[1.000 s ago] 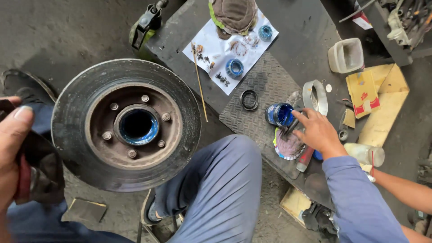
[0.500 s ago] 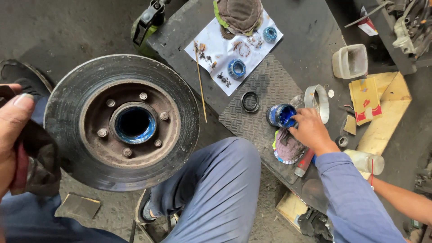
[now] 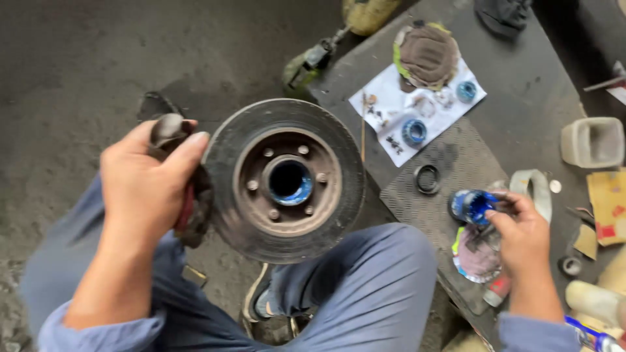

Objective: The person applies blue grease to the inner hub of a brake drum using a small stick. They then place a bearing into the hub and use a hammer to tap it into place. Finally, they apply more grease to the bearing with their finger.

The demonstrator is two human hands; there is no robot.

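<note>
A rusty brake disc with a hub (image 3: 287, 179) rests against my knee, blue grease showing inside its centre bore. My left hand (image 3: 147, 186) grips the disc's left rim together with a dark rag. My right hand (image 3: 521, 241) reaches to a small open tub of blue grease (image 3: 471, 205) on the dark rubber mat (image 3: 450, 176), fingertips at the tub's edge. Whether the fingers hold anything is hidden.
A white paper sheet (image 3: 391, 111) on the mat carries a blue-greased bearing (image 3: 414, 132), a second one (image 3: 466, 91) and small parts. A black ring seal (image 3: 428, 178), a white plastic cup (image 3: 592, 141), a cloth-covered lid (image 3: 427, 55) and cardboard (image 3: 606, 208) lie around.
The view has shifted right and closer. My left hand has come forward onto the disc's left rim with the rag. My right hand stays at the grease tub.
</note>
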